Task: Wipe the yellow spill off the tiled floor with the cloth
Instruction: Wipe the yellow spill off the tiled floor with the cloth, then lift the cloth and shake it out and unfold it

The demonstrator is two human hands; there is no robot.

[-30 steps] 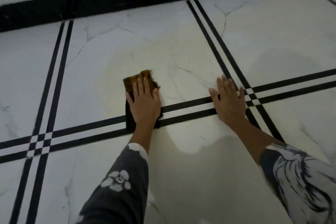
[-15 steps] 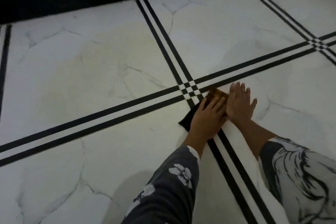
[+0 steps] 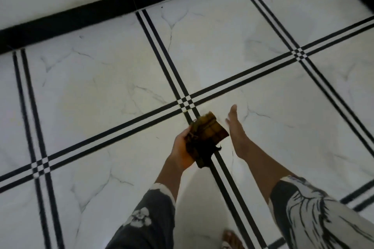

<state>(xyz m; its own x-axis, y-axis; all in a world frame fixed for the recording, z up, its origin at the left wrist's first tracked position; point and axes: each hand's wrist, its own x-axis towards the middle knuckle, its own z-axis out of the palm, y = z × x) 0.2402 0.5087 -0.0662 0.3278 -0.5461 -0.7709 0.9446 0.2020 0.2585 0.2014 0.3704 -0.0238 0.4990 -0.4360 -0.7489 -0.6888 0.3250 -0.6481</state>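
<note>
The floor [image 3: 222, 46] fills the frame: white veined tiles crossed by paired black lines. The spill [image 3: 87, 99] shows as a faint yellow tint on the tile at centre left. It is wide and pale with no sharp edge, so it looks thinned rather than gone, and I judge the wiping unfinished.

The cloth [image 3: 206, 133] is just below centre, raised off the floor. It is a folded brown and dark wad with frayed edges. Your left grip [image 3: 182, 149] holds it from below and from the left, fingers curled round it. Your right grip [image 3: 235, 133] is just right of the cloth, fingers straight and holding nothing. Whether it touches the cloth, I cannot tell.

Use the free grip to turn or refold the cloth so a cleaner face points down. Set it on the far edge of the tint and press with a flat palm. Pull towards yourself in overlapping passes, working from the outside in so you do not spread the yellow. Run along the black lines too, since liquid may sit in the joints. Keep your foot [image 3: 230, 238], at the bottom of the frame, off the damp tile.
</note>
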